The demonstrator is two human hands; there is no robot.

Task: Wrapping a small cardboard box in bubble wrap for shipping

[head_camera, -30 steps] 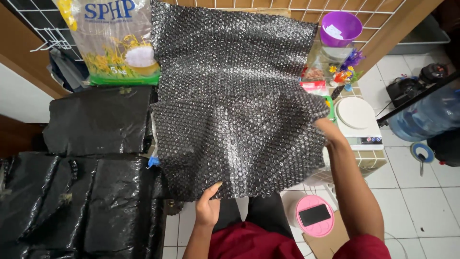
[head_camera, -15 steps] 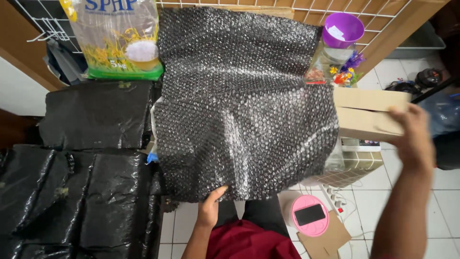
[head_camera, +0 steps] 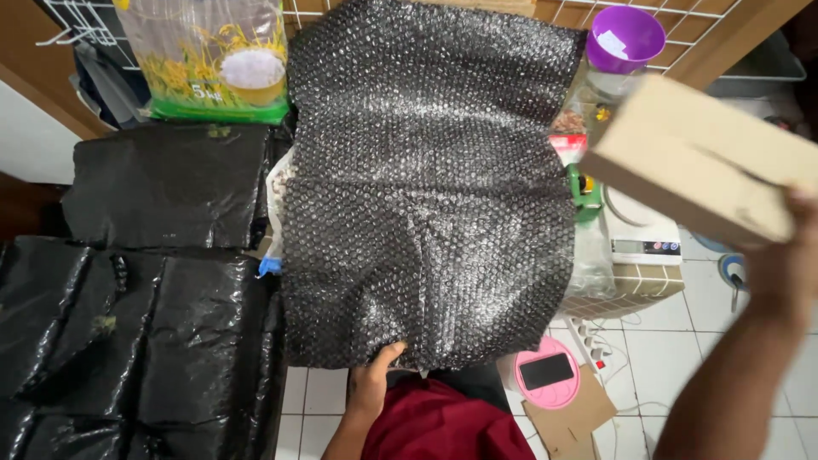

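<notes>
The right hand (head_camera: 788, 255) wraps around a tan cardboard box (head_camera: 703, 158), held up and tilted, long side slanting down to the right. The left hand (head_camera: 371, 383) pinches the near edge of black bubble wrap (head_camera: 426, 187) spread out flat. White floor tiles (head_camera: 656, 358) show below.

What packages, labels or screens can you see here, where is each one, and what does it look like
Rice bag: top left, upright against the wire rack; clear plastic, yellow and green print.
Cardboard box: upper right, held up by the right hand; plain brown, oblong.
Kitchen scale: right of the bubble wrap; white, small dark display strip.
Phone: bottom centre on a round pink lid; dark, blank screen.
Left hand: grips the wrap's near edge.
</notes>
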